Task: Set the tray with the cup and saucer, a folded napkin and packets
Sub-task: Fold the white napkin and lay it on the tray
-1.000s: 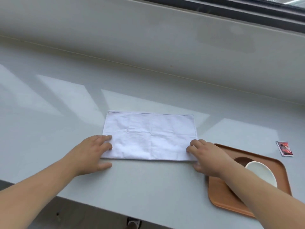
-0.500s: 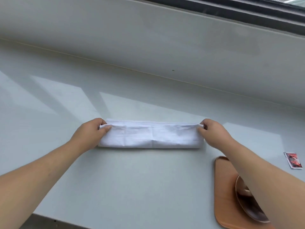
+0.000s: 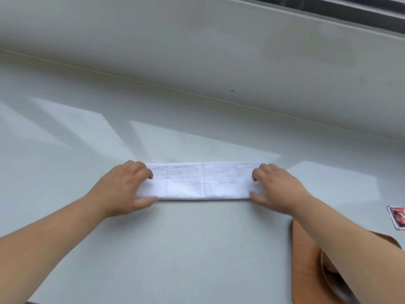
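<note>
One folded napkin (image 3: 203,183), left hand (image 3: 122,189) grips one end, right hand (image 3: 278,189) other

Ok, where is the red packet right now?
In the head view the packet lies on the counter at the far right edge, off the tray and beyond its far side, right of the right hand gripping the napkin.

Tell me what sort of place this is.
Probably a café or hotel serving spot by a window: a long pale counter below a window frame, a wooden tray, a folded white napkin and a packet.
</note>
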Action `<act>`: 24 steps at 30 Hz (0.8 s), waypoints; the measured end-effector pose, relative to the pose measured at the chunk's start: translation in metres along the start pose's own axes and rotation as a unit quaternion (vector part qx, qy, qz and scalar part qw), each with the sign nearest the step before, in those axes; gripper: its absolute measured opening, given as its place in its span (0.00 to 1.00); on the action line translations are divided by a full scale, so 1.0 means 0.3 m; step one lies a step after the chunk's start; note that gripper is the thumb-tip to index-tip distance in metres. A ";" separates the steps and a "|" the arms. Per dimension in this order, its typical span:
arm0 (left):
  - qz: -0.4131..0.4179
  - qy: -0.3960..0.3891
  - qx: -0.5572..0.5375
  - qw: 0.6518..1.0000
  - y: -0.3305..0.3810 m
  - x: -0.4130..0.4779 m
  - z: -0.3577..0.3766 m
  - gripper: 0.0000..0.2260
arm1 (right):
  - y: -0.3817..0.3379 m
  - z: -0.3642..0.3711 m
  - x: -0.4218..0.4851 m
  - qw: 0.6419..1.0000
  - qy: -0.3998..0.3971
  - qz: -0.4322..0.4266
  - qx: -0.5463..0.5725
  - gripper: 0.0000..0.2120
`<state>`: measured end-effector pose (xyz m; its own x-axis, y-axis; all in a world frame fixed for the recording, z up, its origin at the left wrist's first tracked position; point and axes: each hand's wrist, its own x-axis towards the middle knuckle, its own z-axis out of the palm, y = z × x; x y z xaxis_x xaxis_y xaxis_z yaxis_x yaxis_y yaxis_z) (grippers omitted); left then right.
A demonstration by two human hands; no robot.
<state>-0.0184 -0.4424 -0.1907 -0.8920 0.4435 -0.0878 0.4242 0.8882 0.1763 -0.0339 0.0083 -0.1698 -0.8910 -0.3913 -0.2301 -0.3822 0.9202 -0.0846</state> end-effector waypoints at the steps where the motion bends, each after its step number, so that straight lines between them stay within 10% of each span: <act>1: 0.027 -0.022 0.019 0.999 0.006 -0.021 0.006 0.27 | -0.008 0.006 -0.031 0.998 -0.031 -0.041 -0.028 0.18; 9: -0.127 0.024 -0.132 0.983 0.051 -0.009 -0.004 0.05 | 0.009 -0.002 -0.032 0.987 0.019 0.104 0.118 0.06; 14: -0.270 0.008 -0.242 0.932 -0.025 0.100 -0.004 0.09 | 0.058 -0.046 0.107 0.934 0.003 0.234 0.268 0.06; 24: -0.331 -0.045 -0.115 0.936 -0.060 0.153 0.000 0.24 | 0.083 -0.013 0.205 0.927 -0.026 0.334 0.169 0.17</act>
<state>-0.0668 -0.4380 -0.1980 -0.9260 -0.1772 -0.3333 -0.2705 0.9273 0.2586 -0.0993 0.0071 -0.1823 -0.8852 0.2600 -0.3858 0.3562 0.9122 -0.2027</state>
